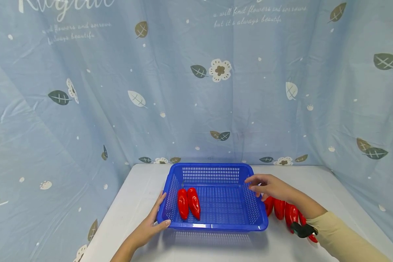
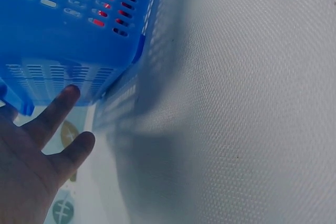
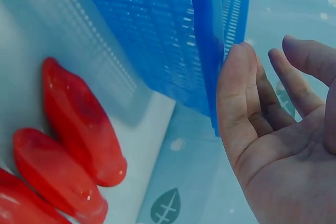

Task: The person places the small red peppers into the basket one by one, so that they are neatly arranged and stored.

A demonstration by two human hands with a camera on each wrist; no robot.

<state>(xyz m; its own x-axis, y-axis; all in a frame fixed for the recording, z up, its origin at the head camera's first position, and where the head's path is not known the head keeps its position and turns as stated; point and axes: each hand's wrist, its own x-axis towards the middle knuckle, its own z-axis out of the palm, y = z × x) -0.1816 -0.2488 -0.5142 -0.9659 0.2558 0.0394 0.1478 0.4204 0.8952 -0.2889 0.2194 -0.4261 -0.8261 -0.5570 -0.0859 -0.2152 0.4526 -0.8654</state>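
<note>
A blue plastic basket with slotted walls stands on the table. Inside, toward its left side, two shiny red peppers lie side by side. My left hand rests at the basket's left front corner, its fingers along the left wall and the thumb by the front rim. In the left wrist view those fingers are spread and fairly straight. Over the basket's right rim, my right hand hovers with loosely bent fingers and nothing in them. Several more red peppers lie in a row outside the basket, partly hidden beneath the right forearm.
The white table meets a blue patterned curtain at the back and both sides. A dark curved object sits by the right sleeve, over the peppers; its kind is unclear.
</note>
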